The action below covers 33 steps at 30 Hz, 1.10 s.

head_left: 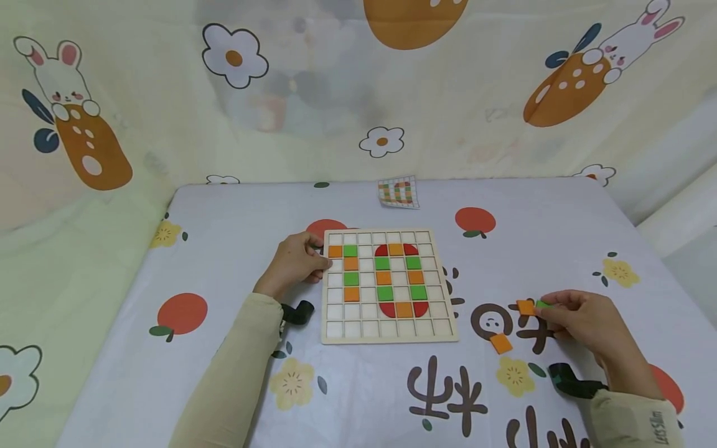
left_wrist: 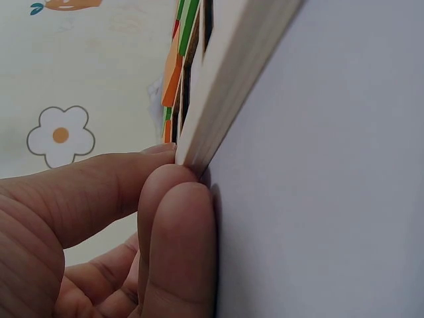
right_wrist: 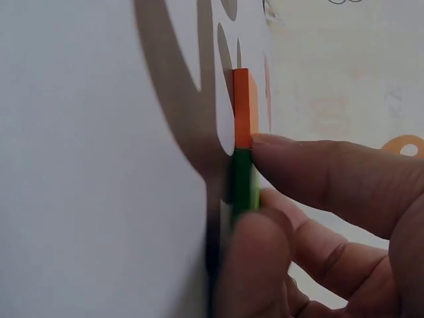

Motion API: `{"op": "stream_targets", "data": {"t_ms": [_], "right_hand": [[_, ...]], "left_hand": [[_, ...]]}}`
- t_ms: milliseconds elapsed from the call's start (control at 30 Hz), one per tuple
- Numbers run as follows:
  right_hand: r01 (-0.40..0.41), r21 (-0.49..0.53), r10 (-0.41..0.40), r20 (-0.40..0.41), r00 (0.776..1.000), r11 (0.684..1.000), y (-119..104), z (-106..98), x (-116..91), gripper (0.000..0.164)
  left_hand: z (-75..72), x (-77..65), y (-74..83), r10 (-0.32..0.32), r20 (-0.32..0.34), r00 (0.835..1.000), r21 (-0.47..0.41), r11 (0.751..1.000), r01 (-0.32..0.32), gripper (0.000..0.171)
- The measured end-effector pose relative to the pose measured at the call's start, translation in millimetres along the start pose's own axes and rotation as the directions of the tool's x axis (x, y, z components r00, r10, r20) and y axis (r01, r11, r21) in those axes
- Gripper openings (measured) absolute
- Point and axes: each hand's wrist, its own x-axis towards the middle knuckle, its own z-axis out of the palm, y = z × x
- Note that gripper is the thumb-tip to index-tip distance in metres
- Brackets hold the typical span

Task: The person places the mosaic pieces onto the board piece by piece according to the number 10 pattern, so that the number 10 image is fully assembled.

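My left hand [head_left: 291, 261] pinches the left edge of a wooden grid board [head_left: 386, 341], thumb at the upper face in the left wrist view. Orange and green square tiles form a "1" on the board's left side. Red rounded corner pieces with orange and green squares make a "0" ring on its right. Off to the right, my right hand [head_left: 588, 320] holds a green tile [right_wrist: 243, 182] between thumb and fingers, low over the table. An orange tile [right_wrist: 242, 109] lies end to end with the green one, a fingertip right at their joint.
Another orange tile [head_left: 501, 343] lies on the printed tablecloth [head_left: 347, 398], nearer the front. Behind the board is a small paper card [head_left: 398, 192] showing a coloured grid pattern. A patterned cloth curtain [head_left: 313, 124] hangs along the table's back edge.
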Motion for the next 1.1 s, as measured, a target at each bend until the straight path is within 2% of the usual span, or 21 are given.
{"op": "stream_targets", "data": {"t_ms": [267, 433, 533, 667, 800, 933, 1100], "right_hand": [[-0.002, 0.037, -0.001, 0.068, 0.998, 0.999, 2.0, -7.4, -3.9, 0.045], [0.019, -0.030, -0.017, 0.083, 0.996, 0.999, 2.0, -8.1, -3.9, 0.041], [0.030, -0.035, -0.027, 0.073, 0.997, 0.999, 2.2, -7.6, -5.2, 0.039], [0.056, 0.050, -0.060, 0.072, 0.996, 0.997, 3.4, -5.7, -10.5, 0.033], [0.084, 0.179, -0.103, 0.097, 0.990, 0.980, -1.2, -1.7, -13.5, 0.028], [0.129, 0.257, -0.168, 0.138, 0.976, 0.958, -17.3, 8.4, -13.5, 0.027], [0.171, 0.291, -0.235, 0.203, 0.951, 0.941, -46.0, 31.0, -11.8, 0.032]], "left_hand": [[0.2, 0.2, -0.3, -0.002, 0.009, 1.000, -0.009, 1.000, 0.002, 0.043], [-0.8, 0.1, -0.2, -0.005, 0.004, 1.000, 0.002, 1.000, 0.005, 0.043], [-0.8, 1.0, -1.0, -0.002, 0.004, 1.000, 0.000, 1.000, 0.002, 0.043], [-0.3, 1.9, -0.9, -0.001, 0.003, 1.000, 0.000, 1.000, 0.001, 0.043], [-0.2, 2.0, -0.1, -0.006, 0.000, 1.000, 0.007, 1.000, 0.006, 0.043], [-0.5, 1.8, -0.1, -0.008, 0.000, 1.000, -0.001, 1.000, 0.008, 0.043], [-0.8, 1.5, -0.5, 0.000, 0.009, 1.000, -0.013, 1.000, 0.000, 0.044]]}}
